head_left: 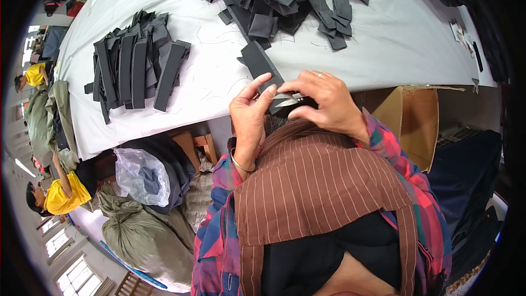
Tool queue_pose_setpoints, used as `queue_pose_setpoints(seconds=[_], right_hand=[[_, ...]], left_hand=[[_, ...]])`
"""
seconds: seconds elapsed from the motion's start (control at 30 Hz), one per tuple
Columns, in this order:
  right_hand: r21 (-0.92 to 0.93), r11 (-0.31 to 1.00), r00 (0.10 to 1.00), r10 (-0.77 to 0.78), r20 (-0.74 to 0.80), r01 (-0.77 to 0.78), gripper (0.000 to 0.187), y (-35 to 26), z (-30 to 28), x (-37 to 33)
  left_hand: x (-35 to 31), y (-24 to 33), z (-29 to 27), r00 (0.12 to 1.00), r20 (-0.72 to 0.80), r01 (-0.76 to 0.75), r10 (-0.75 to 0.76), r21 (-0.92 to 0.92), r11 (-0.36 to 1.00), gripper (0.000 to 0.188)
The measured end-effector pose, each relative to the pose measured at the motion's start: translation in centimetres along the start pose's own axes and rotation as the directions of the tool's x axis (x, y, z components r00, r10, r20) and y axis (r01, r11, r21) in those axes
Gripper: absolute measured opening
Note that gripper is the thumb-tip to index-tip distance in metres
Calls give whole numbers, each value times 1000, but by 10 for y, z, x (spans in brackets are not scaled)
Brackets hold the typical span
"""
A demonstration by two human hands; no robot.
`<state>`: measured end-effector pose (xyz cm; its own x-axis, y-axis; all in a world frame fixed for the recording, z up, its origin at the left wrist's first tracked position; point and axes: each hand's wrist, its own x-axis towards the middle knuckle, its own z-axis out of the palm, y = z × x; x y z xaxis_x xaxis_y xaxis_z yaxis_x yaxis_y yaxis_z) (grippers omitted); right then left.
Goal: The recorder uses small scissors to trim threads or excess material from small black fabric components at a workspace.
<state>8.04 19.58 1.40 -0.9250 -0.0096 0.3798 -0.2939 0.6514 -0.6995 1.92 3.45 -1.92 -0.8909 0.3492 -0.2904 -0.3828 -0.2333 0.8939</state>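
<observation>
At the table's near edge, my left hand [252, 111] pinches a black fabric strip [259, 61], which slants away onto the white tabletop. My right hand [324, 101], closed, is just right of it and holds small thread snips [287, 102]. Their pale blades point left toward my left fingertips, beside the strip's near end. Fingers partly hide both the snips' handle and the lower part of the strip. To the left lies a group of finished-looking dark strips [126, 68], roughly side by side. A large loose heap of similar black pieces [274, 0] lies at the far middle.
White cloth [208, 90] covers the table, with loose thread bits on it. Under its right edge stands an open cardboard box [419, 120]. Below left are a clear plastic bag [143, 178] and a green sack [145, 235]. Two people in yellow [68, 192] are at far left.
</observation>
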Motion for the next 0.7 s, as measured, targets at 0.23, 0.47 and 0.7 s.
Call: queue_pose_setpoints(seconds=[0.23,0.47,0.7], right_hand=[[397,905,988,148,34,-149,11,-20,-27,20],[680,591,892,390,230,-434,9,-16,-14,41],[-13,1000,996,19,-89,-21,26,7,-27,38]], left_hand=[[-18,65,2,895,245,-443,372,582,682,31],[-4,38,10,951,297,-56,80,-86,995,29],[4,30,-1,973,228,75,-25,-212,974,26]])
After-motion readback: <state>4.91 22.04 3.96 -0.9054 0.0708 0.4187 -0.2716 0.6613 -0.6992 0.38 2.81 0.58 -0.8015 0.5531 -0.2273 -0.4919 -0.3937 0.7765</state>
